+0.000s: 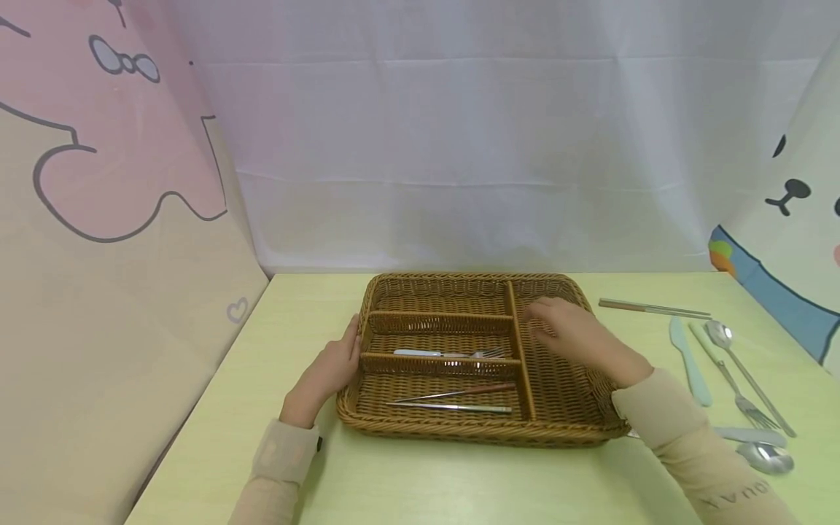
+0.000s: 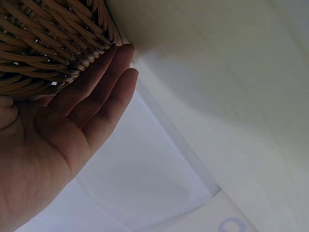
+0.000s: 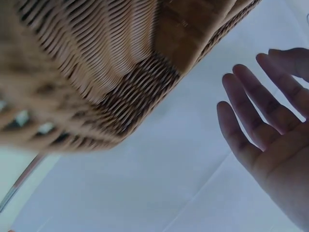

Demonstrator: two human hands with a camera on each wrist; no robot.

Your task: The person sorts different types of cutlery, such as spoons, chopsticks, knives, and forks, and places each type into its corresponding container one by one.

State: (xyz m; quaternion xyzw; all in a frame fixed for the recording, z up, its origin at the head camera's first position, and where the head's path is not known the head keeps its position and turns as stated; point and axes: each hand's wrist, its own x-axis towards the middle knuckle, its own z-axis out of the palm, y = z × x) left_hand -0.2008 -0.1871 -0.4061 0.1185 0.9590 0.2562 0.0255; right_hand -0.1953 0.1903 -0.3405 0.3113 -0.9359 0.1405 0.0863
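Observation:
A brown wicker basket with dividers sits on the pale table. My left hand rests against its left end; in the left wrist view its straight fingers lie along the woven wall. Over the right-hand compartment hovers my right hand, fingers spread loosely and holding nothing, as the right wrist view shows. A fork lies in the middle left compartment, partly behind a divider. In the front compartment are two thin chopsticks, one with a green end and one with a brown end.
Right of the basket lie a pair of chopsticks, a pale green knife, a fork and a long spoon. Nearer the right sleeve are another pale handle and a spoon. A white curtain hangs behind the table.

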